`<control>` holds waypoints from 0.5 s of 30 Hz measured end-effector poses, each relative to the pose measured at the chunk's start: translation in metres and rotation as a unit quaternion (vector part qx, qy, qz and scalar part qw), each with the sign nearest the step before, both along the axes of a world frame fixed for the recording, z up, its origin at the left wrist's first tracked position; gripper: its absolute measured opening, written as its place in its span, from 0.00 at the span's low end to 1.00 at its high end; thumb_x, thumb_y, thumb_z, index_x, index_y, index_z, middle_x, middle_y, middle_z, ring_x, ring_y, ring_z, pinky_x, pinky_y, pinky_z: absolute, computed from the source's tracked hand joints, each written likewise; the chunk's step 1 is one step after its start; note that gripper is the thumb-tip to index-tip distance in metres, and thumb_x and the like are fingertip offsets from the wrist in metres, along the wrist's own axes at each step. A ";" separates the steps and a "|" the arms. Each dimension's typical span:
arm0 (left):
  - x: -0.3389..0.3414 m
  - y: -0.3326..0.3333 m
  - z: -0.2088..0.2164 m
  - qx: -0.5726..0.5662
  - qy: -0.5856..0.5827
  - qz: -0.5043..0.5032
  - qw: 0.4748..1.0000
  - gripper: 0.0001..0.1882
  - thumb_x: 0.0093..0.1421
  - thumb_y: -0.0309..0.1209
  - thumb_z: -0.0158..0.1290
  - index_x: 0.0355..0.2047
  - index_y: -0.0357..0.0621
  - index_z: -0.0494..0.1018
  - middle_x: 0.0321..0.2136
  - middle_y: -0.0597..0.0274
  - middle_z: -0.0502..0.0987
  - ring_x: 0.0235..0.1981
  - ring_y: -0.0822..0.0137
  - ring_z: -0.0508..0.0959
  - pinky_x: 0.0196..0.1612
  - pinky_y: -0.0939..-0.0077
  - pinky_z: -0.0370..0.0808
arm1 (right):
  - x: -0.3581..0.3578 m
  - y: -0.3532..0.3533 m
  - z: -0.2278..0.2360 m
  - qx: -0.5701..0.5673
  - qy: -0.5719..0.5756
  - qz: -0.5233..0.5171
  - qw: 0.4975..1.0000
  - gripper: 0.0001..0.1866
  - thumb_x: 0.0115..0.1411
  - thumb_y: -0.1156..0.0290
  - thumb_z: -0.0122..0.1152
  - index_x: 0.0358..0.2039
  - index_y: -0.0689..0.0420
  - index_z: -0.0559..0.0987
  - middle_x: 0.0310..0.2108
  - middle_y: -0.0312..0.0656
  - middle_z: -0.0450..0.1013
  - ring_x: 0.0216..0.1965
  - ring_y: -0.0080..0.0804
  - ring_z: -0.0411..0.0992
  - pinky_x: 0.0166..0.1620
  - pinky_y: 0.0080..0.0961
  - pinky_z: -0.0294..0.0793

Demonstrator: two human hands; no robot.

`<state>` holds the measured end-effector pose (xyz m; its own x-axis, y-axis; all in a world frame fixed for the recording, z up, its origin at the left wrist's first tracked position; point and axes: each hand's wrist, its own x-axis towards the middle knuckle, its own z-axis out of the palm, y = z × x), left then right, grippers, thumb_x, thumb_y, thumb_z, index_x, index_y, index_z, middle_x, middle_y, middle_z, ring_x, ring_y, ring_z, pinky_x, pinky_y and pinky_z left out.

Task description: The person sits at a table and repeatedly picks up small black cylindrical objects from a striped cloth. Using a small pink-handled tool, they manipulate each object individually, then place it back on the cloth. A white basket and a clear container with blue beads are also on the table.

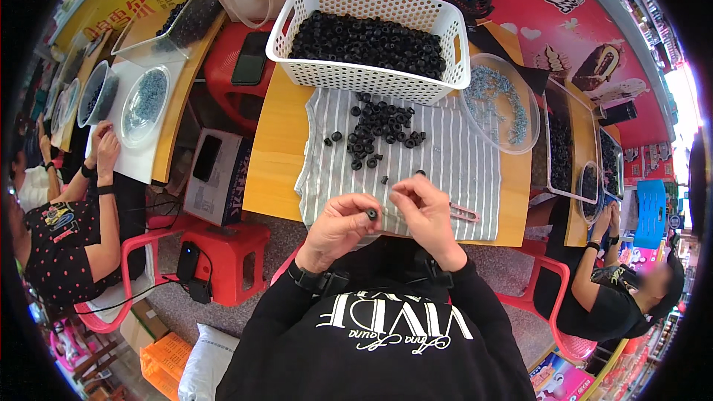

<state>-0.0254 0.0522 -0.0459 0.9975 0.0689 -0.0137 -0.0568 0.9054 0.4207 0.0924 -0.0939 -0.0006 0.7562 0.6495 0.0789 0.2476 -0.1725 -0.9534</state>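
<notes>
My left hand (330,234) pinches a small black round part with a hole (371,214) between thumb and fingertips. Just to its right, my right hand (431,219) has its thumb and fingertips pressed together; whatever they hold, if anything, is too small to make out. Both hands are over the near edge of a grey striped cloth (464,160). Beyond them lies a loose pile of the same black parts (382,126), with a few strays closer in. A pink tweezers-like tool (464,213) rests beside my right hand.
A white perforated basket (356,74) full of black parts stands at the table's (275,156) back. Right of it sits a clear round tray (481,125) with small blue-grey pieces. Co-workers sit at tables on both sides. A red stool (238,252) and carton (215,186) stand left.
</notes>
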 end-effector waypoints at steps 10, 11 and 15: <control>0.000 0.004 -0.003 -0.008 0.054 0.010 0.998 0.11 0.61 0.26 0.56 0.43 0.35 0.74 0.38 0.54 0.76 0.35 0.65 0.75 0.39 0.74 0.73 | 0.011 0.020 -0.008 -0.178 -0.301 0.064 0.935 0.06 0.53 0.81 0.59 0.33 0.61 0.77 0.27 0.46 0.67 0.32 0.44 0.72 0.33 0.33 0.71; 0.000 0.004 -0.002 -0.004 0.057 0.009 0.998 0.11 0.61 0.25 0.56 0.44 0.35 0.74 0.38 0.54 0.76 0.35 0.65 0.76 0.39 0.75 0.73 | 0.012 0.015 -0.005 -0.128 -0.230 0.068 0.962 0.07 0.54 0.82 0.59 0.34 0.62 0.77 0.28 0.45 0.68 0.32 0.41 0.71 0.33 0.31 0.70; 0.002 0.000 0.001 0.008 0.070 0.007 0.998 0.12 0.62 0.24 0.56 0.46 0.35 0.74 0.38 0.55 0.77 0.35 0.66 0.77 0.39 0.76 0.74 | 0.007 -0.006 0.014 0.019 0.014 0.075 0.997 0.09 0.57 0.85 0.57 0.38 0.63 0.78 0.30 0.39 0.69 0.30 0.27 0.69 0.33 0.22 0.68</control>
